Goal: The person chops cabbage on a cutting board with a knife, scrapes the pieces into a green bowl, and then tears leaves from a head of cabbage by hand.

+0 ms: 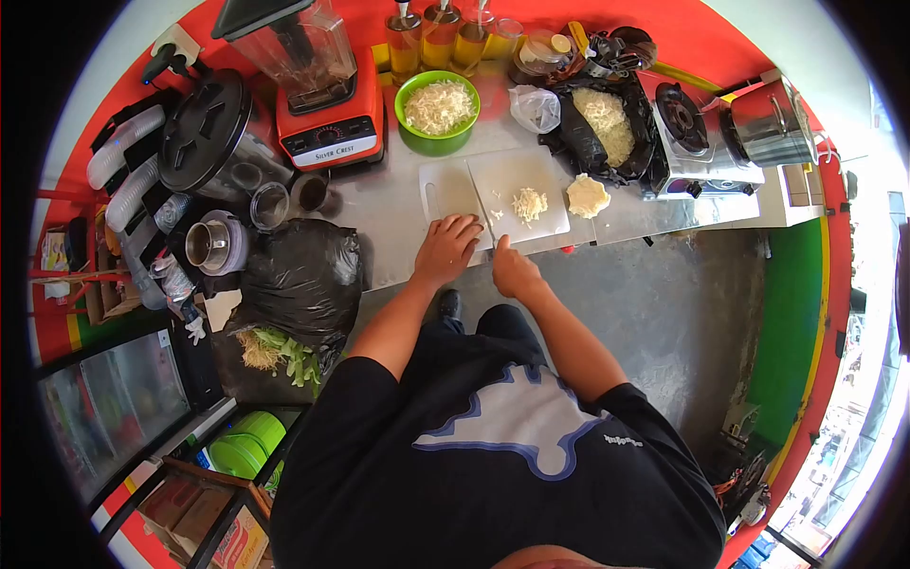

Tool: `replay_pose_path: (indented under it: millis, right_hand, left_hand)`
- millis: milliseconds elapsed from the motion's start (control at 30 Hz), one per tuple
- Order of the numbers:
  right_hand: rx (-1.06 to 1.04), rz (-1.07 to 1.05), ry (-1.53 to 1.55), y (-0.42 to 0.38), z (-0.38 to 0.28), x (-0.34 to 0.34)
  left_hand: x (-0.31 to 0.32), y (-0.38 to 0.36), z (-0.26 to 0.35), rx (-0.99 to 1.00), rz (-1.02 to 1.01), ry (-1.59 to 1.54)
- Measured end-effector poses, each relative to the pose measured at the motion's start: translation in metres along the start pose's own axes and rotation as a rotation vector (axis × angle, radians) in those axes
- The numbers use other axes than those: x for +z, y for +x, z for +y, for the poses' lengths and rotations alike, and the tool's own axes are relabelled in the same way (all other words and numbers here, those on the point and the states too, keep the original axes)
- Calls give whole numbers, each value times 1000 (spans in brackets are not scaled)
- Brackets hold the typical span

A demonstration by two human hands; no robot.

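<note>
A white cutting board point(512, 175) lies near the metal counter's front edge. My right hand point(515, 270) is closed around the handle of a knife point(481, 193), whose blade points away from me across the board. Just left of the blade, my left hand point(449, 248) rests on the board's front edge, its fingers close together; what is under them is hidden. Pale shreds point(530, 204) form a small pile right of the knife. Beside the board's right edge sits a pale, rough-edged piece point(588, 196). Beyond the board stands a green bowl point(437, 144) heaped with similar shreds.
A red blender point(327, 128) stands at the back left, near a black plastic bag point(299, 275). Another black bag point(654, 142) holds more pale shreds at the right, beside a stove point(706, 156) with a metal pot point(773, 119). Oil bottles point(439, 43) line the back.
</note>
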State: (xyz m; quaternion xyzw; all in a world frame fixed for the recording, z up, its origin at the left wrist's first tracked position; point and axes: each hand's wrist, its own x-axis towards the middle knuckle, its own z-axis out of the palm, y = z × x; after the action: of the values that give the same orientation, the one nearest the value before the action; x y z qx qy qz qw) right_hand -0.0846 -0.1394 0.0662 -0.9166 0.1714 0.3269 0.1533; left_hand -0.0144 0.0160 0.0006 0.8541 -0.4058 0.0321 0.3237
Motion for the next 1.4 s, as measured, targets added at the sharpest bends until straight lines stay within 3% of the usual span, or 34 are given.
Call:
replay_pose_path:
  millis: [100, 333, 667, 1400]
  right_hand:
    - [-35, 102, 34, 0, -1, 10]
    - [-92, 98, -1, 17, 2, 4]
    - [-132, 190, 53, 24, -2, 10]
    - [-116, 148, 32, 12, 2, 19]
  left_hand:
    - [4, -3, -1, -18, 10, 12]
    - [1, 5, 6, -124, 21, -10]
    - [3, 5, 6, -102, 13, 53]
    - [4, 5, 6, -93, 65, 17]
